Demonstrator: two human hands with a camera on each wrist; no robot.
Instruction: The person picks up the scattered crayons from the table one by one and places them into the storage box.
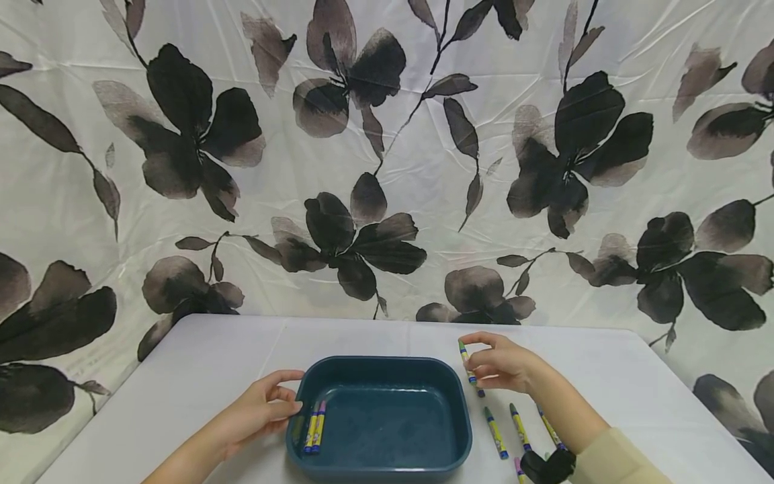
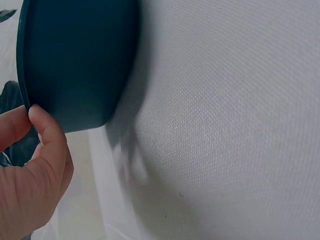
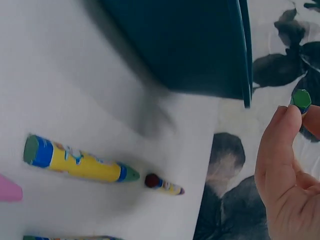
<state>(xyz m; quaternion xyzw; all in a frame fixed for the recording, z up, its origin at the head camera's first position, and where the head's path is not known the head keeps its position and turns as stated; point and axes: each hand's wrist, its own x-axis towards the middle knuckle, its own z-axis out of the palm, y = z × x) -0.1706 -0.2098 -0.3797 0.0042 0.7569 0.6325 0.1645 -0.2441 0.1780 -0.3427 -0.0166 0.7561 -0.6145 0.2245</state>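
We pinch a yellow-wrapped green wax crayon [image 1: 464, 354] in our right hand [image 1: 504, 363], apparently mid-transfer, calling for a leftward move over the dark-teal rectangular tray [image 1: 387, 423] our left hand [image 1: 260, 409] grips.

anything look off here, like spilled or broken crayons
Nothing stands out: the dark blue tray sits upright, two crayons lie side by side inside, and the loose crayons on the white table beside it show no visible breaks.
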